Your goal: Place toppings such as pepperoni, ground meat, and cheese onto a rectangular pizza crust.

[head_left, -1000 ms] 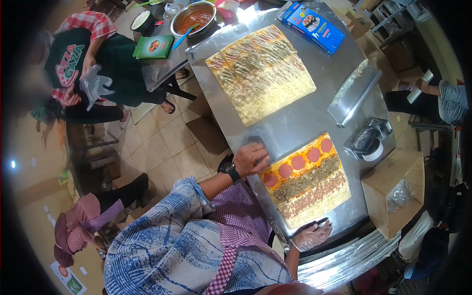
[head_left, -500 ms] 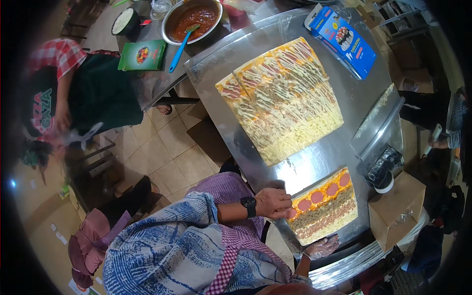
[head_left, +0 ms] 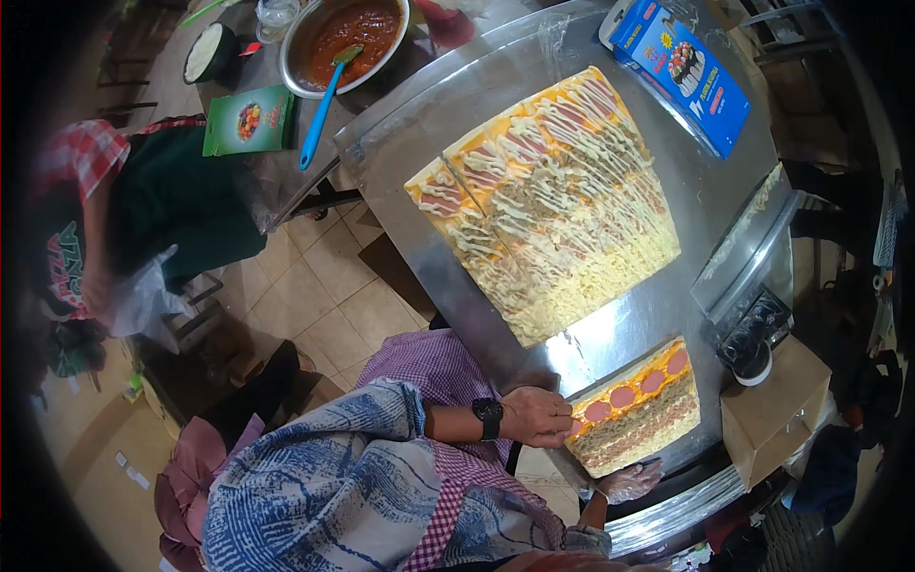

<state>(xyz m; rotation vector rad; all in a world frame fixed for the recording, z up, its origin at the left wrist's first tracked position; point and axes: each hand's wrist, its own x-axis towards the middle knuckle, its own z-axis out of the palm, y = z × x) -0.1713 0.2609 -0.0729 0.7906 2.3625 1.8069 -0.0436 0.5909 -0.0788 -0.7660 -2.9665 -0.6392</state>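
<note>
A narrow rectangular pizza slab [head_left: 634, 419] lies on the metal table, with a row of sausage slices, orange sauce, minced topping and grated cheese in bands. My left hand [head_left: 536, 417], wearing a black watch, is closed at the slab's left corner, its fingertips at the edge by the sausage row. My right hand [head_left: 631, 480], in a clear plastic glove, lies with fingers stretched out along the slab's near edge, on the cheese side. Farther up sits a big pizza slab [head_left: 562, 210], streaked with pale sauce and cut by a line near its left end.
At the back stand a bowl of red sauce [head_left: 367, 29] with a blue spatula [head_left: 322, 119], and a green packet [head_left: 248, 121]. A blue box [head_left: 681, 71], a metal scraper tray [head_left: 748, 243] and a cardboard box [head_left: 777, 410] line the right. Another person [head_left: 152, 200] stands left.
The view has shifted slightly. Both my hands stay at the small slab's edges with little change. The person at the left now shows a clear plastic bag spread more widely.
</note>
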